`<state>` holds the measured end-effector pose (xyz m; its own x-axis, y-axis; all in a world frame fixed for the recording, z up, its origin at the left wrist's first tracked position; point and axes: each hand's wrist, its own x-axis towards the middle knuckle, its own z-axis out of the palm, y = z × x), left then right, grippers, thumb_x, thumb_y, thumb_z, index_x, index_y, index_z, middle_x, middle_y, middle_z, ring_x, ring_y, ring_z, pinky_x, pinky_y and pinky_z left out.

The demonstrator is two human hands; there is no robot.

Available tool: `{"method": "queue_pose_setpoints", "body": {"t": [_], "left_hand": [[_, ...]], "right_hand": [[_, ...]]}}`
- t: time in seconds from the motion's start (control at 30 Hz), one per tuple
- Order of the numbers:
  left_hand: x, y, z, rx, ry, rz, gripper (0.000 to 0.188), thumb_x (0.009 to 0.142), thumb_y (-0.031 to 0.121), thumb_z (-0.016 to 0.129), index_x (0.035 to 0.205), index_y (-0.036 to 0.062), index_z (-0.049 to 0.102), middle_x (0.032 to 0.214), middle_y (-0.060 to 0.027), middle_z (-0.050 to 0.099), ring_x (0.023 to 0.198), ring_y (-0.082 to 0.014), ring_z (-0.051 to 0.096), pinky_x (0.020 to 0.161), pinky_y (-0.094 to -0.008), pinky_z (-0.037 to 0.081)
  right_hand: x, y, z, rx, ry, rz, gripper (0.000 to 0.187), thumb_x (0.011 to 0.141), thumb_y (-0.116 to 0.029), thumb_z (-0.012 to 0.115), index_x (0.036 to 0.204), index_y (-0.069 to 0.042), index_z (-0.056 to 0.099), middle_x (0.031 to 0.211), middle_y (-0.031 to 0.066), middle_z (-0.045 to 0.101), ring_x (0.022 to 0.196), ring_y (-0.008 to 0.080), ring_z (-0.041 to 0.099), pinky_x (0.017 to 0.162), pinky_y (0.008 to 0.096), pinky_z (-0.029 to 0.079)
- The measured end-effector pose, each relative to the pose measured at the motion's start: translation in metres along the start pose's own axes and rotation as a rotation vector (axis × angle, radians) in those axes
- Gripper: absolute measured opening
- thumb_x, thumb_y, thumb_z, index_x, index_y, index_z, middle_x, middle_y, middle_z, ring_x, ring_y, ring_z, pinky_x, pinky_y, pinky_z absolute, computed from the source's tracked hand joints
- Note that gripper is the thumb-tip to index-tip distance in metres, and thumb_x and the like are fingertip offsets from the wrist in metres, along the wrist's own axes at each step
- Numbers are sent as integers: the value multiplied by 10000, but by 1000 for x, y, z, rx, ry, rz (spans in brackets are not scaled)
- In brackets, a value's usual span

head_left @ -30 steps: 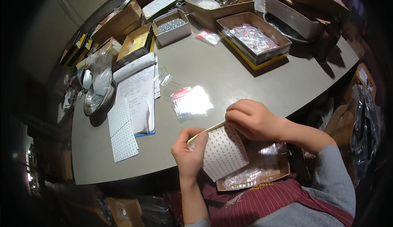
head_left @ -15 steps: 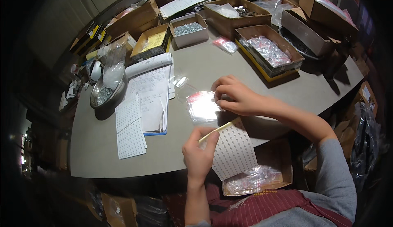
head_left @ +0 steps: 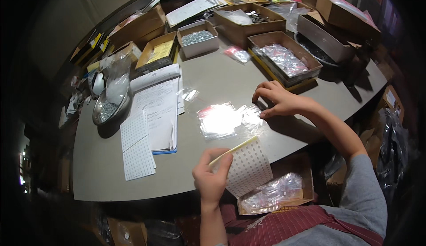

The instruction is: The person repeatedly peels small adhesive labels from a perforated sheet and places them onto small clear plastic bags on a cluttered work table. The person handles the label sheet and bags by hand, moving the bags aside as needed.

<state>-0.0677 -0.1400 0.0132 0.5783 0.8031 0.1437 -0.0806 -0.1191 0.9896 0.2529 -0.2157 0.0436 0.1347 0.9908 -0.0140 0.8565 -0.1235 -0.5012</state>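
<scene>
- Left hand [head_left: 211,175]: thumb and fingers pinch the upper edge of a white label sheet [head_left: 249,169], tilted above an open box [head_left: 293,164].
- Right hand [head_left: 284,100]: fingers curved, thumb spread from them, at a clear bag [head_left: 251,119]; contact unconfirmed.
- Clear bag: on table [head_left: 177,175], beside stacked bags [head_left: 217,121].

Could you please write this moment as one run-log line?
left hand: holding printed sheet | right hand: at clear bag's edge | bag pile: left of that bag
</scene>
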Motion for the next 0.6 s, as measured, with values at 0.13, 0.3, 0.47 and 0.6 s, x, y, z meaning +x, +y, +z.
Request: {"method": "queue_pose_setpoints", "body": {"t": [0.13,0.3,0.47,0.6], "left_hand": [[-3,5,-3,-204,20,41,128,911,61,755,996,-21,705,900,-20,695,800,-67,599,722,-221,481],[-3,4,-2,-281,26,43,171,909,86,760,1013,-30,687,905,-35,684,791,-68,588,734,-210,465],[-4,2,-4,-197,-24,-18,184,908,91,760,1030,-27,687,922,-33,678,797,-62,583,722,-205,459],[0,6,-5,-161,-91,0,203,912,88,749,1073,-16,680,946,-22,669,813,-57,580,718,-198,450]], "right_hand": [[-33,-14,-5,-87,-81,17,366,816,-305,822,1088,-94,699,1184,99,587,1229,312,443,1029,399,408],[-87,-47,-12,7,-315,-182,254,851,-214,748,1051,-58,736,1036,137,645,1065,324,587,934,431,478],[-110,-70,-17,105,-333,-279,238,880,-180,709,1060,-25,719,998,160,667,1047,337,617,930,449,497],[-101,-82,-5,158,120,-319,509,792,-71,739,1281,-36,598,1236,179,615,1181,373,585,1010,456,488]]}}
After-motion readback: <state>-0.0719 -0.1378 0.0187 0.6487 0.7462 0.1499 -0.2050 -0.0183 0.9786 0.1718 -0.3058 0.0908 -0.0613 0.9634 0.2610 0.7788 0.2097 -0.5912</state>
